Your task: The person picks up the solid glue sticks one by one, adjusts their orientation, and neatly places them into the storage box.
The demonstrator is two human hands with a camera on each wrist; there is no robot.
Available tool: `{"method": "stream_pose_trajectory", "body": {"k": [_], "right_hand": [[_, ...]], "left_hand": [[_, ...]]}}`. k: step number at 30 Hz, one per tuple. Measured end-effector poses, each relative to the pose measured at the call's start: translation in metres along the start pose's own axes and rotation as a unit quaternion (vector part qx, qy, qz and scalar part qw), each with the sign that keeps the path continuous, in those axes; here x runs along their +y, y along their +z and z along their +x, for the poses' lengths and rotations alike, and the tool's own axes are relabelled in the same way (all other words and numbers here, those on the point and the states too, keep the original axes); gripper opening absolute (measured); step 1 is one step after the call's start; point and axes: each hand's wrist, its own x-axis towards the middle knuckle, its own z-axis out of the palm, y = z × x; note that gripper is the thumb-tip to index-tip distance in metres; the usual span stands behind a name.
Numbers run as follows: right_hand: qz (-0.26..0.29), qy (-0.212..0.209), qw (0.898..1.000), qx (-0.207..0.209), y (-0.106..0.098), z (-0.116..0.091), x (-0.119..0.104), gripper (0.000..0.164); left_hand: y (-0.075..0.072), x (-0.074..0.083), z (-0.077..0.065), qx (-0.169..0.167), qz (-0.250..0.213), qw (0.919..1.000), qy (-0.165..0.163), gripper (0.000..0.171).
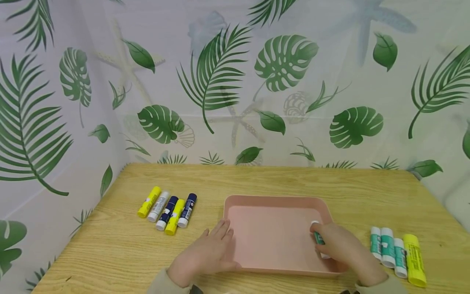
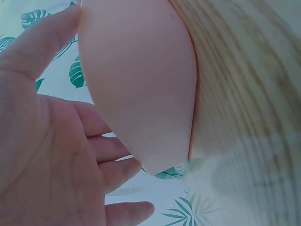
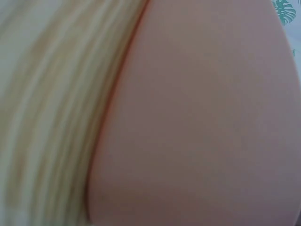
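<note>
A shallow pink tray [image 1: 271, 237] lies on the wooden table in front of me. Over its right side, my right hand [image 1: 339, 243] grips a green glue stick [image 1: 318, 237] with white ends, partly hidden by the fingers. My left hand [image 1: 211, 251] rests on the tray's left rim with its fingers extended. In the left wrist view, the fingertips [image 2: 127, 167] touch the tray's edge and the thumb lies along it higher up. The tray's outer wall [image 3: 197, 113] fills most of the right wrist view, where the right hand is out of sight.
To the left of the tray lies a row of several glue sticks [image 1: 167, 212] in yellow, white and navy. At the right, three teal-and-white glue sticks [image 1: 387, 247] lie beside a larger yellow one [image 1: 414, 259]. A leaf-patterned sheet [image 1: 235, 81] hangs behind the table [image 1: 110, 245].
</note>
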Motion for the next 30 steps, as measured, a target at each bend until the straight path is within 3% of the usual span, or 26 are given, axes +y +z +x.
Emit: {"method": "stream_pose_trajectory", "body": {"k": [12, 30], "right_hand": [[-0.024, 0.025, 0.999, -0.015, 0.0013, 0.0019, -0.0007, 0.024], [-0.085, 0.033, 0.996, 0.015, 0.0018, -0.0028, -0.0014, 0.024]], "left_hand": [[0.0028, 0.0017, 0.0015, -0.008, -0.005, 0.9998, -0.015, 0.097], [0.0063, 0.0077, -0.0020, -0.005, -0.004, 0.9999, -0.016, 0.093]]}}
